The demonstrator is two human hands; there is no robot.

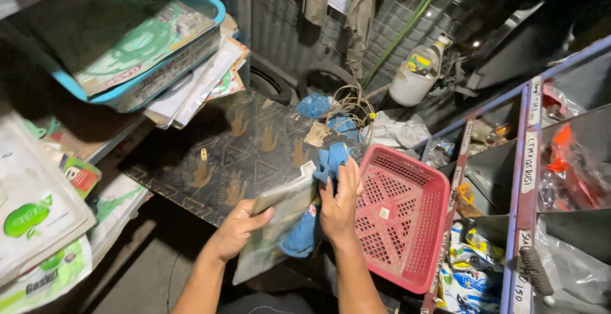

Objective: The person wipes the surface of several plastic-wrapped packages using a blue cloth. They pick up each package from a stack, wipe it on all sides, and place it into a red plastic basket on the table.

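Holding one clear flat packet (280,225) in left hand (238,225), grip closed on its edge; right hand (337,202) clasps one blue cloth (328,161), both just left of one red basket (398,215).

Our left hand (237,225) gripping a clear plastic packet (275,225), our right hand (338,199) on what seems a blue cloth (304,231), red basket (401,212) just beside.

Basket (401,215) right of packet (280,225)

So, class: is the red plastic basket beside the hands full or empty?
Empty: the red basket shows only its bare mesh floor and walls, with nothing lying inside.
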